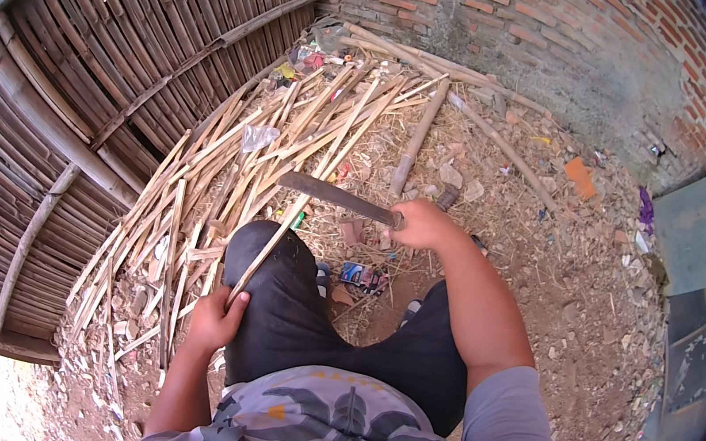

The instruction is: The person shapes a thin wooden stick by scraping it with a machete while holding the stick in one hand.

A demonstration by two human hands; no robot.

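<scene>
My left hand [217,319] is closed around the near end of a long, pale bamboo strip [269,248]. The strip slants forward across my left thigh and out over the pile. My right hand [424,225] grips the handle of a machete [329,195], whose dark, broad blade points left. The blade's tip end is close to the strip; whether they touch I cannot tell. Split bamboo strips [196,191] lie heaped ahead and to the left, many crossing one another.
A slatted bamboo wall [147,24] stands at left, a brick wall [537,40] at the back. Bamboo poles [423,136] lie ahead on littered dirt ground [569,338]. Grey sheets [699,235] lean at right. Between my feet is a colourful packet [353,274].
</scene>
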